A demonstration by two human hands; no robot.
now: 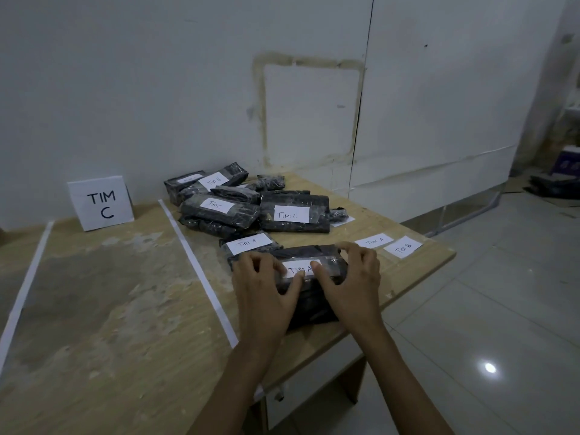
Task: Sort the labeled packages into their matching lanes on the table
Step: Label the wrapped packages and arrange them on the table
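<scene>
at far left a white tape strip point(26, 287) runs along the worn wooden table point(110, 293). a second tape strip point(197, 271) closes that lane, headed by one standing "tim c" sign point(101, 204). right of it lies a pile of black packages point(251, 205): i read two "tim c", one "tim b" and one "tim a", and cannot count the rest. nearer me, my left hand point(263, 293) and right hand point(351, 287) both grip the "tim a" package point(307, 254), its long axis left to right, label up. two loose labels point(374, 241) lie further right. pale wall point(157, 89), tiled floor point(502, 309).
</scene>
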